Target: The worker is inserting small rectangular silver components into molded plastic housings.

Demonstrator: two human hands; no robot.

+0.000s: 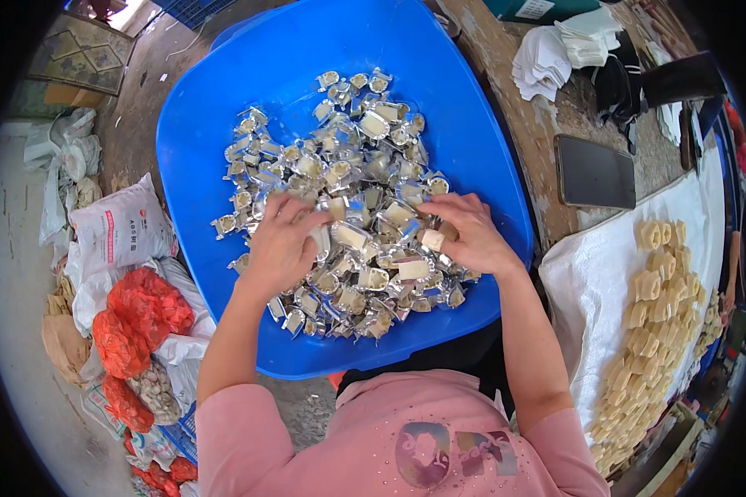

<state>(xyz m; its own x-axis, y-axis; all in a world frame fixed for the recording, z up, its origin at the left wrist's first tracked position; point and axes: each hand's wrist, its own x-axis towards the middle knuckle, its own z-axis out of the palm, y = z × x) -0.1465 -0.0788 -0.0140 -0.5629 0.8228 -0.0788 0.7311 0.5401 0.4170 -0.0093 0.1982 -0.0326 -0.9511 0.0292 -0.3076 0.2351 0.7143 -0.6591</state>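
A blue plastic tub [215, 91] in front of me holds a heap of small shiny silver parts with cream insides [373, 124]. My left hand [286, 244] rests on the left of the heap, fingers curved and apart, with a pale piece [322, 240] against its thumb side. Across from it, my right hand [477, 232] reaches into the right of the heap. Its thumb and fingers are spread among the parts. A cream band or piece [433, 240] shows at the right thumb; I cannot tell which. The fingertips are partly hidden by the parts.
On the right, many cream pieces [646, 323] lie on a white woven sheet [576, 273]. Beyond it are a dark phone [595, 172] and stacked white cloths [543, 62] on a wooden table. Red bags [149, 311] and a white sack [124, 224] stand to the left.
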